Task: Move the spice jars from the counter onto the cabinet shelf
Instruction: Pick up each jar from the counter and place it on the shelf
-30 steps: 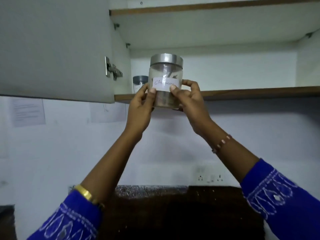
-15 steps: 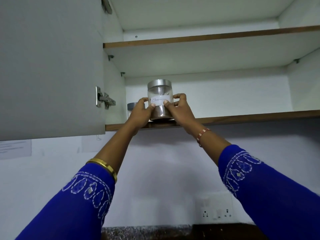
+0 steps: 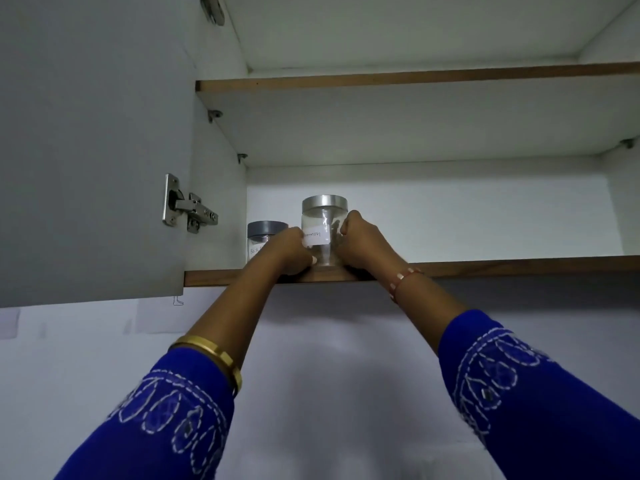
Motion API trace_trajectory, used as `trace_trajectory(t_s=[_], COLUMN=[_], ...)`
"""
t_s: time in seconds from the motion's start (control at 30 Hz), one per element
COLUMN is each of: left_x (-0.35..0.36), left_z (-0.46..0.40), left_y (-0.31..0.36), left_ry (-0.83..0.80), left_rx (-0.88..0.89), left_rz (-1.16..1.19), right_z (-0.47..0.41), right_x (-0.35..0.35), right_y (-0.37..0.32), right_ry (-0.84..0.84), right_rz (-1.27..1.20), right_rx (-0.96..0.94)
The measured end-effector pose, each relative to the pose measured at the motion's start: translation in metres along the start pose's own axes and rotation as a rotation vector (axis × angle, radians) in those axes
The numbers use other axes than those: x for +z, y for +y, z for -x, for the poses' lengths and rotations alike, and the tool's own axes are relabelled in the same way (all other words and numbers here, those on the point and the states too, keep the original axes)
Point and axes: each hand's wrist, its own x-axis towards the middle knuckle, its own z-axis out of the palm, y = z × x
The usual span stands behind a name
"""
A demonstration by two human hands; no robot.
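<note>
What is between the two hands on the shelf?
In the head view, the silver-lidded jar stands between the left hand and the right hand, on the shelf.

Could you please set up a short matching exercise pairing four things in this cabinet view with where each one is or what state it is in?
Things:
1. silver-lidded jar
2. grey-lidded jar
3. cabinet door
4. gold bangle

Places or states:
A. swung open at the left
B. worn on the left forearm
C. on the lower shelf, held between the left hand and right hand
D. at the shelf's far left, partly hidden by the left hand

Pairs: 1-C, 2-D, 3-A, 4-B
</note>
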Motion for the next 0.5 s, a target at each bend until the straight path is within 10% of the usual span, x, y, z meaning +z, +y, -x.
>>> trace_trajectory(t_s=[0.5], left_x=[0.0], left_z=[-0.043], left_y=[-0.003], left_ry=[-0.429], left_rx=[0.042], left_rz=[-0.37], right_z=[-0.061], right_x=[0.021], right_y=[0.002], right_ry=[-0.495], right_rz=[0.582], right_rx=[0.083])
